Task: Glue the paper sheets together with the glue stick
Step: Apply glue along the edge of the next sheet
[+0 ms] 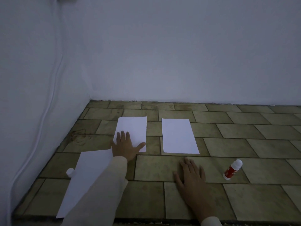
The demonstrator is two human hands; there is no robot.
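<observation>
Left grip (125, 146) is flat and wide on the near edge of the left sheet (135, 128), fingers spread and thumb out to the right. It holds nothing and just presses the paper to the floor (244, 128). Right grip (191, 174) is wide as well, palm down on bare tile, nearer than the right sheet (178, 136), and empty. And the glue stick (232, 169): it lies tilted on the floor to the right of the right grip, near but apart, with nothing touching it. Whether it is capped can't be told from here, though a small white cap (70, 172) sits at the left edge of the near sheet (88, 176), which runs under the left sleeve. The step in hand looks like fetching the stick, and the right grip is the one to send: a short reach right, closing round the red barrel rather than the white end. After that, the left sheet wants pinning just as it is now, with glue run along the edges and across the middle. The right sheet then comes over square, corners matched, and gets smoothed from the centre outward.
</observation>
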